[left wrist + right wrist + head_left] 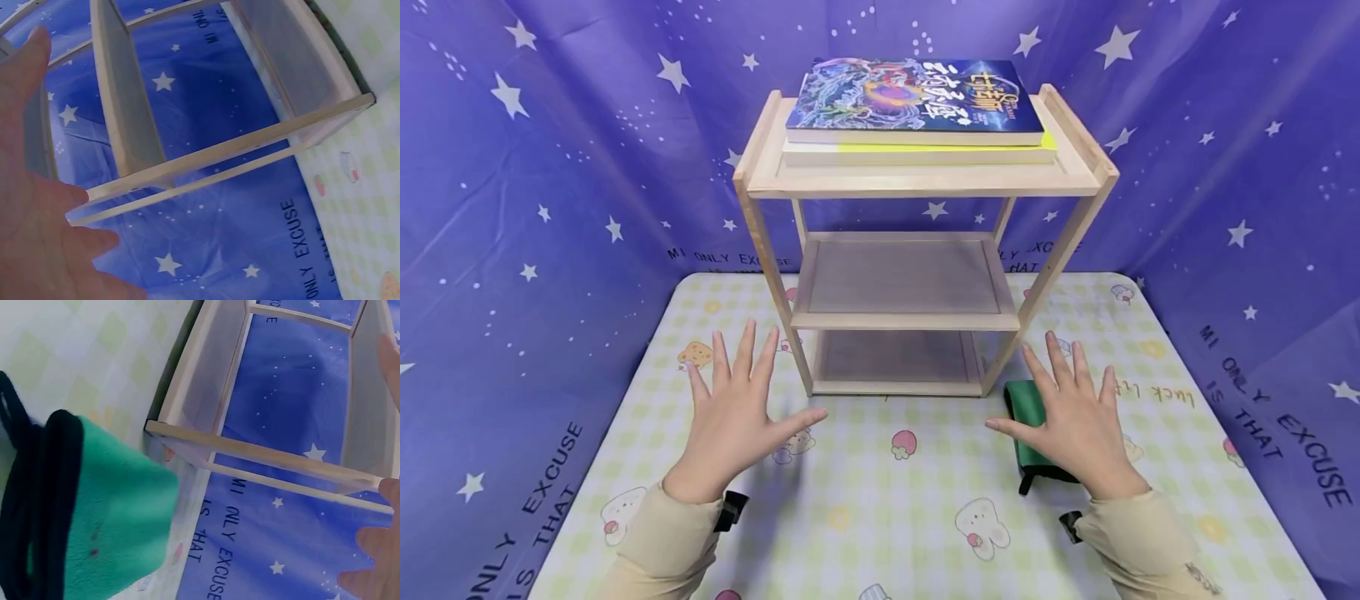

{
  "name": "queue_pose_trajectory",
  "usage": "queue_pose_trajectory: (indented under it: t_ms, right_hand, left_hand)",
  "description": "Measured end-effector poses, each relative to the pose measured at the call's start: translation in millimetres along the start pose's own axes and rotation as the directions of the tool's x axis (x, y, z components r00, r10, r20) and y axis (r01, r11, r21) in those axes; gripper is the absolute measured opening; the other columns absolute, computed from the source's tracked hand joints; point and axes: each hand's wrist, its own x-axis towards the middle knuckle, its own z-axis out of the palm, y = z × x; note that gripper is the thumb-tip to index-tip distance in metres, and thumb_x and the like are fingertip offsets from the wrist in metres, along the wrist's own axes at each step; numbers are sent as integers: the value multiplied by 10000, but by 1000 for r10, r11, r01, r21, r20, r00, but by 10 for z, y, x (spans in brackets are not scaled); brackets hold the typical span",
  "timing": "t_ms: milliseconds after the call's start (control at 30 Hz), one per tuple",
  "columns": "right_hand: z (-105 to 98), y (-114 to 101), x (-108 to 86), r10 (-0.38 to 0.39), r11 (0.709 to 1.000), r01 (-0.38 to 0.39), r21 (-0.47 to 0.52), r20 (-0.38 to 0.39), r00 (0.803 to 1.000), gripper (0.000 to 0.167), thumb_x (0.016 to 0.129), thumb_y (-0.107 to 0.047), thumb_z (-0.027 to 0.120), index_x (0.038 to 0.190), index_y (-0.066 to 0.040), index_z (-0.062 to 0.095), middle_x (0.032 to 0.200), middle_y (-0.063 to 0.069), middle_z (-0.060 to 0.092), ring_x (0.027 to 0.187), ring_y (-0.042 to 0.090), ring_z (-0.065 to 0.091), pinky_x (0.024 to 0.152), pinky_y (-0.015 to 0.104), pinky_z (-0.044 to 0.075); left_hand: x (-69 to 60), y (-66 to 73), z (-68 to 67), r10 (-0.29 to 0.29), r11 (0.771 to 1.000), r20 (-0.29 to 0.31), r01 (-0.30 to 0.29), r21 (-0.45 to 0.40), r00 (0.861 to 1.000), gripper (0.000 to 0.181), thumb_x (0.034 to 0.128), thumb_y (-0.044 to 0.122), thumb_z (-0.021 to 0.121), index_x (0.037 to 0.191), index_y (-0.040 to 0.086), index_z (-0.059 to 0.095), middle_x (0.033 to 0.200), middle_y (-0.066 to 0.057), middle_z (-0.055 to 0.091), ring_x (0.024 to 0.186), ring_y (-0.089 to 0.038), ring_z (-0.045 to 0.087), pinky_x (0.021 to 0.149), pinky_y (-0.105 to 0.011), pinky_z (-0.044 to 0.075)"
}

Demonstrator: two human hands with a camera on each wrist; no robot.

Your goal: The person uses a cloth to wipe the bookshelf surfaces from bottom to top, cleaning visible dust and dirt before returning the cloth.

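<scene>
Both hands hover with fingers spread and hold nothing. The left hand (pixel 730 425) is in front of the left legs of a wooden three-tier shelf (pixel 925 181); it also shows at the left of the left wrist view (pixel 37 231). My right hand (pixel 1078 425) is at the shelf's front right, partly over a green cloth item with black edging (pixel 1028 408), which appears large in the right wrist view (pixel 119 506). Two books lie stacked on the top tier: a dark blue illustrated one (pixel 917 100) over a white and yellow one (pixel 925 155).
The shelf's middle tier (pixel 910 279) and bottom tier (pixel 898 357) bear nothing visible. A checked tablecloth (pixel 872 517) with cartoon prints covers the table. Blue-purple curtains with stars (pixel 550 208) stand behind and on both sides.
</scene>
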Motion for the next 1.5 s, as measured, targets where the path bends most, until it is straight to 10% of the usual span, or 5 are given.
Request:
queue_pose_trajectory:
  t_ms: [733, 1100, 1500]
  right_hand:
    - [200, 128, -96, 50, 999, -50, 18, 19, 999, 1132, 747, -787, 624, 1598, -228, 131, 1662, 155, 70, 1481, 512, 96, 1090, 773, 8]
    - [290, 203, -93, 81, 995, -84, 46, 50, 995, 1116, 768, -772, 620, 1600, -230, 111, 1672, 114, 10, 1457, 540, 130, 1053, 797, 79]
    - [395, 292, -111, 147, 986, -155, 58, 132, 980, 1111, 778, -795, 584, 1601, -225, 101, 1645, 213, 86, 1432, 570, 150, 1049, 794, 94]
  left_hand:
    - [235, 113, -678, 110, 982, -223, -141, -126, 969, 1094, 807, 578, 731, 1600, 179, 91, 1644, -211, 91, 1507, -464, 70, 1159, -665, 161]
    - [473, 115, -1141, 30, 972, -167, -68, -225, 986, 990, 858, 583, 681, 1584, 357, 47, 1670, -57, 13, 1522, -408, 94, 1072, -765, 182]
    - [728, 103, -1446, 87, 959, -269, -154, -237, 959, 886, 909, 568, 617, 1581, 373, 74, 1660, -9, 136, 1524, -317, 160, 1104, -723, 199]
